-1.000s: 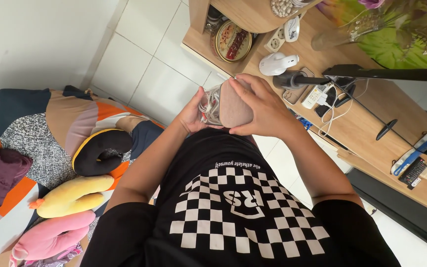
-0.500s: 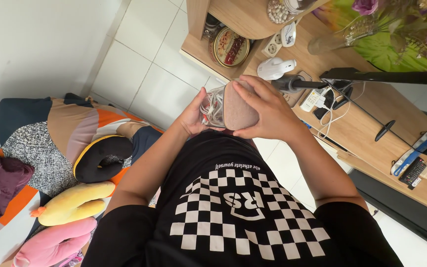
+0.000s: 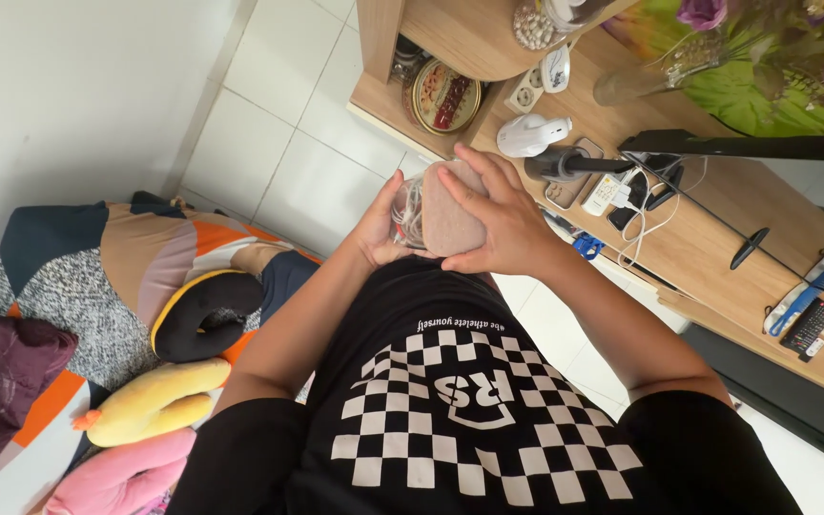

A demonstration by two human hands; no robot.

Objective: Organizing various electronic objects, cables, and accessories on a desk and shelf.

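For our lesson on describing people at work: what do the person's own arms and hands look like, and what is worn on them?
Both forearms are bare down to the left hand and right hand; no gloves, rings, watch or bracelets show. Short black sleeves cover the upper arms, part of a black T-shirt bearing a white checkerboard panel with a white emblem and a line of small white lettering.

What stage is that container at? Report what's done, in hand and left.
Done: the clear container has pale cords inside, and the brown lid sits against its mouth. In hand: the left hand grips the container's side, and the right hand spreads over the lid. Left: I cannot tell whether the lid is fully seated, and the container is not yet set down.
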